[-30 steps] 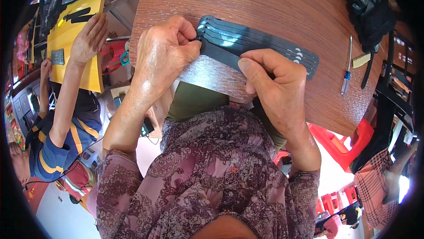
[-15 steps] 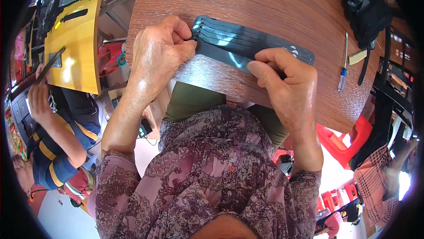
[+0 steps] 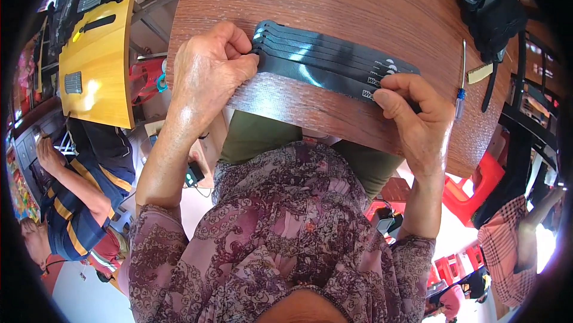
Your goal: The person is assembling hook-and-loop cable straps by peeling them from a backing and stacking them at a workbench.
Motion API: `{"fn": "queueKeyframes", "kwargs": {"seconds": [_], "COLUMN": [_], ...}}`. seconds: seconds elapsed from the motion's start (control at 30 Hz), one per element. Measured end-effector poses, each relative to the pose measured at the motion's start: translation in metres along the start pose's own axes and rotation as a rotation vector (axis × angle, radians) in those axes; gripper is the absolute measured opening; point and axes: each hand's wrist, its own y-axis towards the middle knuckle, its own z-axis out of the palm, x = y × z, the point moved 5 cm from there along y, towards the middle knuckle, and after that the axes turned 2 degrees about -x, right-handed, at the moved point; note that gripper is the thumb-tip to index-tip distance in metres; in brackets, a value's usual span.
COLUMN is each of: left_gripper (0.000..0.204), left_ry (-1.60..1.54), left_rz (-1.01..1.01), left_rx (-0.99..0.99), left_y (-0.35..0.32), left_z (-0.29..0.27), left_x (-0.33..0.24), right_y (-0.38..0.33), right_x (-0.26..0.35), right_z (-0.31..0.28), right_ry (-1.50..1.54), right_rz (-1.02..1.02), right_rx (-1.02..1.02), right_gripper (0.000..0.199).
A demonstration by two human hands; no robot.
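Several flat, shiny black straps (image 3: 325, 45) lie fanned in overlapping rows, with rounded left ends and white print towards the right. My left hand (image 3: 206, 66) is closed at the left end of the nearest black strap (image 3: 316, 76), thumb and forefinger pinched there. At that strap's right end my right hand (image 3: 421, 108) pinches between thumb and forefinger, beside the print. The fingertips partly cover both ends of this strap. All of it rests on a brown wood-grain table (image 3: 286, 102), near its front edge.
A screwdriver (image 3: 460, 93) with a blue clear handle lies to the right, beside a small cream-coloured piece (image 3: 480, 74). Black padded goods (image 3: 492, 19) are piled at the far right. On the left, a person in a striped shirt (image 3: 74, 204) sits by a yellow table (image 3: 104, 78).
My right hand has slid rightwards along the nearest strap to its end, uncovering white print. My left hand stays at the left end. The person on the left has drawn a hand back from the yellow table.
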Motion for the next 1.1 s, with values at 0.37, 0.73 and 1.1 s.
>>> {"fn": "queueKeyframes", "kwargs": {"seconds": [0.37, 0.73, 1.1], "left_gripper": [0.014, 0.009, 0.009], "left_ry": [-0.016, -0.187, -0.148], "left_rz": [0.039, -0.04, -0.027], "left_rx": [0.002, 0.02, 0.018], "left_y": [0.0, -0.001, -0.001], "left_z": [0.0, 0.001, 0.003], "left_x": [0.004, 0.002, -0.002], "right_y": [-0.006, -0.007, -0.007], "right_x": [-0.005, -0.017, -0.025], "right_z": [-0.012, -0.017, -0.023], "right_ry": [-0.026, 0.108, 0.109], "right_rz": [-0.09, -0.038, -0.004], "right_rx": [-0.086, -0.103, -0.157], "right_gripper": [0.012, 0.014, 0.016]}}
